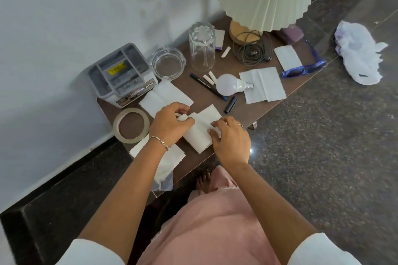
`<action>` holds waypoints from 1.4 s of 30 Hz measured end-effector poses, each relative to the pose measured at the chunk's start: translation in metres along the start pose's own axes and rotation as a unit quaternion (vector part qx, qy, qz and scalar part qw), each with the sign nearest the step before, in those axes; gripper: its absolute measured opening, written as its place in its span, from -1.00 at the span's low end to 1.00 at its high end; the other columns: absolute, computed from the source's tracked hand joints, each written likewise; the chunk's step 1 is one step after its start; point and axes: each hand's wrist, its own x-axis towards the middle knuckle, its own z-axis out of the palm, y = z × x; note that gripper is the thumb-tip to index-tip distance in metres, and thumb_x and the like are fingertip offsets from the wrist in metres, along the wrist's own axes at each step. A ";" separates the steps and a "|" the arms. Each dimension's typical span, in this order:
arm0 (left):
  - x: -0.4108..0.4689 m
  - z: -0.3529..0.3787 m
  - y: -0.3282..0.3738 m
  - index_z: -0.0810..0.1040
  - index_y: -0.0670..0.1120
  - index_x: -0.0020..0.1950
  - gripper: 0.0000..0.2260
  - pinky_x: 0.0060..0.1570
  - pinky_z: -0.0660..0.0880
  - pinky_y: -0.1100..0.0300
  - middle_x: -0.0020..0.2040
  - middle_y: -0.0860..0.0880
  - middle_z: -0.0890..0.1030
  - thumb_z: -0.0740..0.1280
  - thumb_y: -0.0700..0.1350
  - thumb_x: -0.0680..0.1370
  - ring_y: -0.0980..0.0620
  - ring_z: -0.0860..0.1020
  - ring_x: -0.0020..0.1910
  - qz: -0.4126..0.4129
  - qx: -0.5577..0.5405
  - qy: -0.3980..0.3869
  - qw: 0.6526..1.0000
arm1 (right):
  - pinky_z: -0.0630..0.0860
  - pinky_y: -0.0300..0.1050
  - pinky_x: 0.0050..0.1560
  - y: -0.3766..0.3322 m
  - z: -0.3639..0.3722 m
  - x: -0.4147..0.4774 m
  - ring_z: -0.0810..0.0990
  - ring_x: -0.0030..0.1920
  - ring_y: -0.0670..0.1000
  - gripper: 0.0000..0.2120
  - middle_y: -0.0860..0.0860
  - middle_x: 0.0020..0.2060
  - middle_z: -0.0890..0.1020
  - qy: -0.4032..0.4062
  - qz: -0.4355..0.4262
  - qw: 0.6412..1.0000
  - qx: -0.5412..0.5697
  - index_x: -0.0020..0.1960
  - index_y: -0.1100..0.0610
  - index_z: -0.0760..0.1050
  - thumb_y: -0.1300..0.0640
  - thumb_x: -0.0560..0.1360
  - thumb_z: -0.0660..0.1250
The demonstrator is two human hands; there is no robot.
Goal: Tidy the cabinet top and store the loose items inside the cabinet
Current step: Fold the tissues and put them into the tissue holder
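— Pinching from both sides: left hand (170,123) curled over the left fold of the tissue (199,134), with thumb laid across it; right hand (232,139) nipping the right edge with bent fingertips (215,125); holding nothing else.
— Lying which way from those fingers?
— Directly between them, touching both; about equally near to each; flat on the cabinet top (204,99), close to its front edge; long axis slanting from that near edge away to the far right, toward the black pen cap (230,104).
— Looks how?
— White, soft, creased; doubled over along the left side; not folded small yet, by the look of it.
— Next, then?
— Probably bringing the left fold across toward the right hand, over the short axis; pressing flat after; judged only, not seen.
— Beyond the hands?
— More tissues (165,97) spread flat: behind the left hand, under the left wrist, two farther right past the bulb (229,85); tape roll (131,125) just left of the left hand.
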 end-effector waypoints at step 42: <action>-0.035 -0.017 0.054 0.55 -0.09 0.15 -0.75 -0.04 0.56 0.12 0.09 -0.08 0.63 0.41 -0.15 0.48 0.00 0.58 0.05 0.005 -0.374 -0.027 0.927 | 0.62 -0.02 -0.10 -0.045 -0.059 -0.008 0.60 0.14 0.10 -0.73 0.11 0.17 0.62 -0.075 0.266 0.560 0.781 0.24 0.14 0.53 0.12 0.56 0.30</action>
